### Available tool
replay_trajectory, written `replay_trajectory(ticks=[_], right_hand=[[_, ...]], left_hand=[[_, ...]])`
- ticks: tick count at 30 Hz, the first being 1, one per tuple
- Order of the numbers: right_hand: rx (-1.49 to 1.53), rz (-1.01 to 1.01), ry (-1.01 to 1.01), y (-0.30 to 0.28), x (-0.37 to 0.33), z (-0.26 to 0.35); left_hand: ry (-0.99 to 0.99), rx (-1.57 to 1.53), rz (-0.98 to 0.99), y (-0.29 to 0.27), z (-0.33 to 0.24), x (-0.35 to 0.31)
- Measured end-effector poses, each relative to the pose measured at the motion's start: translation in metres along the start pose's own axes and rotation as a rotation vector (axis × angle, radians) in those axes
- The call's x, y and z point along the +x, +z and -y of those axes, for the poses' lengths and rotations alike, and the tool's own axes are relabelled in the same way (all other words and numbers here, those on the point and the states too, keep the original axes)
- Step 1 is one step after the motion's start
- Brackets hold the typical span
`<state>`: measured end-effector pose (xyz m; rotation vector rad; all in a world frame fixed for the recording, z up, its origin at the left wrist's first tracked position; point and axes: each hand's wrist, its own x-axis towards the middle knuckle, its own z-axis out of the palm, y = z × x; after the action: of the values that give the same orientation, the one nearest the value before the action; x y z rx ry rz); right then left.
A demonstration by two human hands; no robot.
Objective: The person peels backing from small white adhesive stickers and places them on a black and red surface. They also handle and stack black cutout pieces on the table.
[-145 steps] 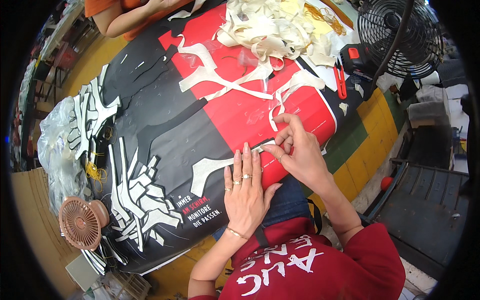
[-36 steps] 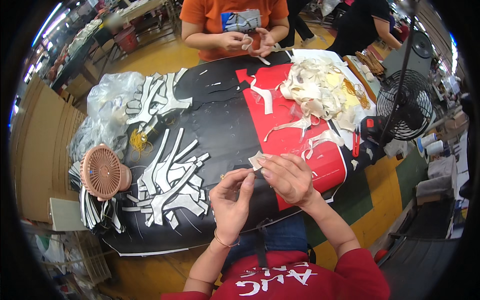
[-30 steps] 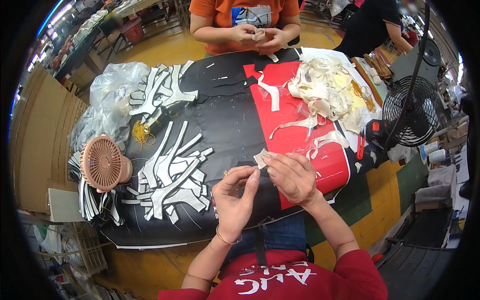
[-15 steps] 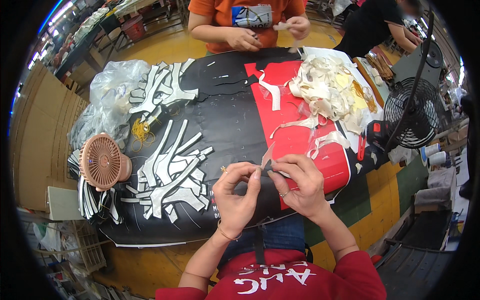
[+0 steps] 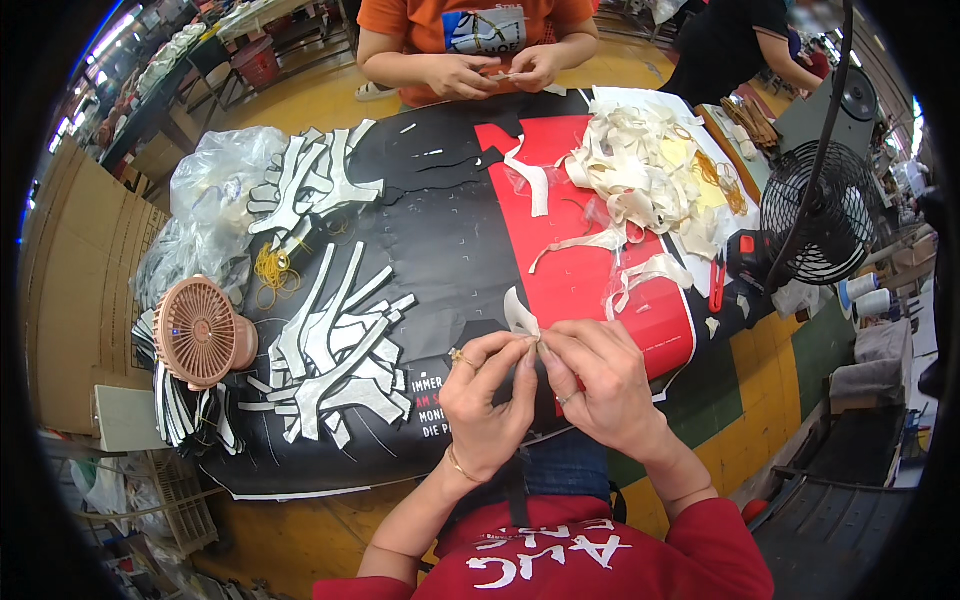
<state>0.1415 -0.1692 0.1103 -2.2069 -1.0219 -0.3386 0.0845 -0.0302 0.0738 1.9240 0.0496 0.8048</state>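
Note:
A small curved white piece of material [image 5: 519, 312] stands up from my fingertips over the near edge of the table. My left hand [image 5: 490, 402] pinches its lower end between thumb and forefinger. Right against it, my right hand [image 5: 605, 385] pinches the same end, so the fingertips of both hands nearly meet and hide that part. To the left lies a heap of white branched pieces with dark edges [image 5: 345, 375]. Thin cream strips [image 5: 655, 275] rest on the red sheet [image 5: 560, 270] beyond my right hand.
A pink fan [image 5: 203, 330] stands at the left, by plastic bags [image 5: 215, 190] and another pile of white pieces [image 5: 320, 180]. Cream scraps [image 5: 630, 165], a red cutter [image 5: 717, 285] and a black fan [image 5: 815, 210] are right. Across the table a co-worker's hands [image 5: 500, 75] handle a small piece.
My right hand has moved in to meet the left, its fingers now closed on the piece. The piece has turned, showing its white face. The co-worker's hands have come together.

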Motion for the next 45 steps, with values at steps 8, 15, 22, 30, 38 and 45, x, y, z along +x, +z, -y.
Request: replay_trajectory(ticks=[8,15,22,30,38,45], right_hand=[[-0.021,-0.005,-0.016,0.001,-0.001,-0.005],[0.074,-0.006,0.042,0.003,0.002,-0.008],[0.394,0.052,0.213,0.005,0.001,-0.019],[0.906,-0.139,0.461,-0.004,-0.011,-0.048],[0.600,-0.044,0.303,-0.009,-0.014,-0.038],[0.585,-0.069,0.277,-0.012,-0.016,-0.035]], left_hand=[[0.041,0.035,-0.009,0.003,0.002,0.000],[-0.108,-0.084,0.044,0.001,0.003,0.003],[-0.395,-0.478,0.072,-0.003,0.013,0.003],[-0.623,-0.794,0.053,-0.033,0.033,0.028],[-0.244,-0.380,0.181,0.007,-0.002,0.020],[-0.181,-0.290,0.221,0.016,-0.010,0.018]])
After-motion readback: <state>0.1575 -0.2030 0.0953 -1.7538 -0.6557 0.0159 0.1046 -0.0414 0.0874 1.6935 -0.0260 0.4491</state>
